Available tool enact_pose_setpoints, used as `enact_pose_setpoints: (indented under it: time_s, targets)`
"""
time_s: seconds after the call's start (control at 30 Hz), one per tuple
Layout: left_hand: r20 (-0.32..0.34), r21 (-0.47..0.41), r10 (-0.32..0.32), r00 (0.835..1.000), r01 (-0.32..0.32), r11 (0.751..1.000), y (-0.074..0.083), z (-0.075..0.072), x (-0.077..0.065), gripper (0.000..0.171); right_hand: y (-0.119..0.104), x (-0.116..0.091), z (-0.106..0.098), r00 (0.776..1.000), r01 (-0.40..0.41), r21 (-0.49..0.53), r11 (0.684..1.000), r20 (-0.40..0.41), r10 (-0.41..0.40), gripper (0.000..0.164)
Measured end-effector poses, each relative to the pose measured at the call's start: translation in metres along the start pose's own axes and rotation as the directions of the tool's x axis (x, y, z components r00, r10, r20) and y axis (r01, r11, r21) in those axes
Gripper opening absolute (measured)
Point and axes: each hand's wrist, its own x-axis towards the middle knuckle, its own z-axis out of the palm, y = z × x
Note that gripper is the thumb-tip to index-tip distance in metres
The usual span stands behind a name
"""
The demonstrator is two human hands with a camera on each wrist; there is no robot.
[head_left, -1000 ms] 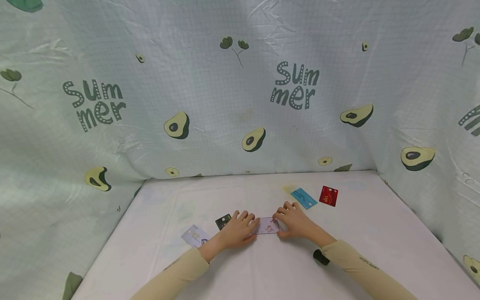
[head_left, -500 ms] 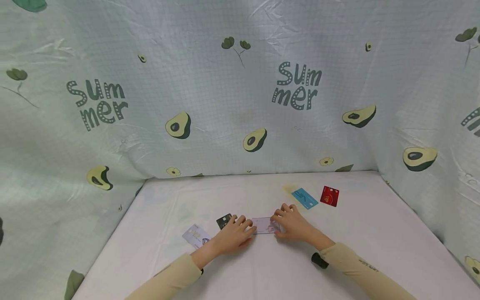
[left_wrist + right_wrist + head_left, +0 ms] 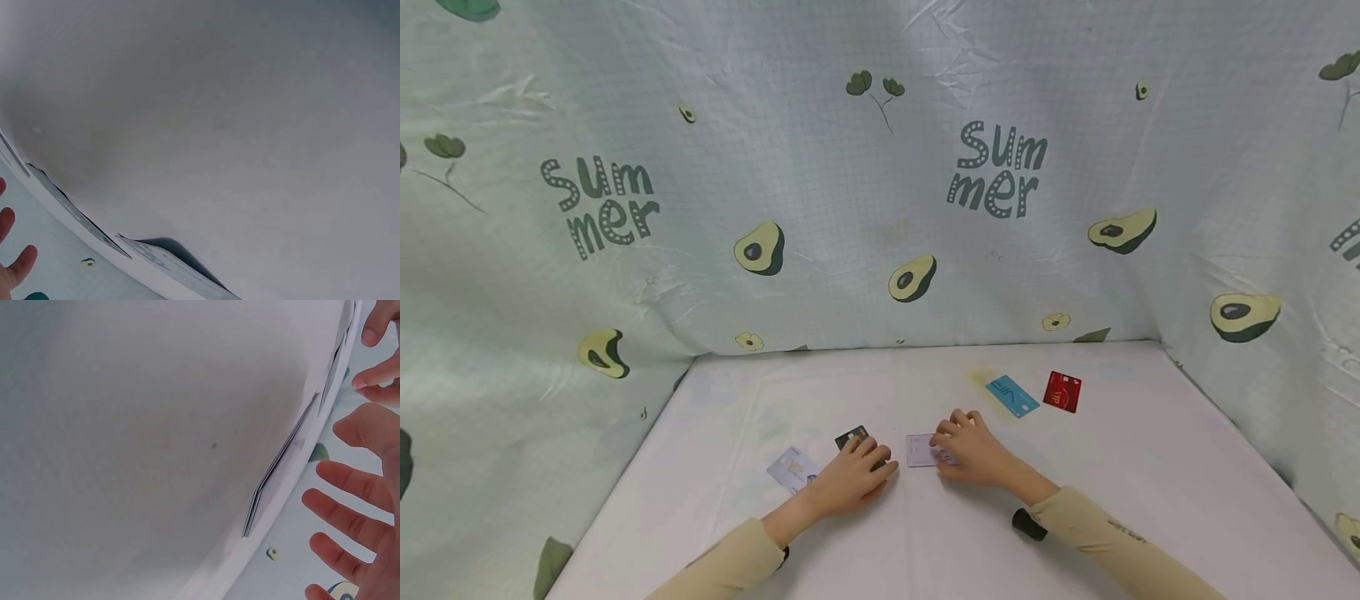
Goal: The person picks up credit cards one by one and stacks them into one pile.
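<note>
A pale purple card (image 3: 919,450) lies flat in the middle of the table, its right part hidden under my right hand (image 3: 976,452). In the right wrist view it shows edge-on as a thin layered stack (image 3: 281,453), slightly bent, with the right fingers (image 3: 353,515) spread apart from it. To the left, my left hand (image 3: 848,480) hovers over a black card (image 3: 851,436) and covers its lower part. Its fingers (image 3: 24,265) are spread with nothing between them. Beside the left wrist rests a light lavender card (image 3: 792,468), partly covered.
Toward the back right of the white table (image 3: 1075,467) lie a blue card (image 3: 1012,396) and a red VIP card (image 3: 1062,392). A hanging sheet (image 3: 820,167) with avocado prints encloses the back and sides. Something black (image 3: 1028,524) shows at the right sleeve.
My left hand has let go of the purple card's left edge and moved left over the black card. My right hand has shifted left, covering more of the purple card.
</note>
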Motion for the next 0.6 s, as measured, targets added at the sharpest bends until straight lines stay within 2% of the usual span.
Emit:
enact_pose_setpoints:
  time_s: [0.13,0.4,0.6]
  targets:
    - [-0.006,-0.008,-0.005,1.000,0.005,1.000,-0.003,0.000,-0.008,0.024,-0.004,0.002,-0.001,1.000,0.012,0.014,1.000,-0.006,-0.012,0.022]
    - [-0.003,-0.032,-0.032,0.999,0.032,0.999,-0.008,-0.002,-0.021,0.025,-0.009,0.006,0.002,0.999,0.038,-0.031,0.999,-0.022,-0.038,0.022]
    - [0.023,0.000,-0.074,0.997,0.074,0.997,-0.013,-0.004,-0.031,0.029,-0.013,0.011,0.007,0.999,0.042,-0.014,0.999,-0.010,-0.042,0.023]
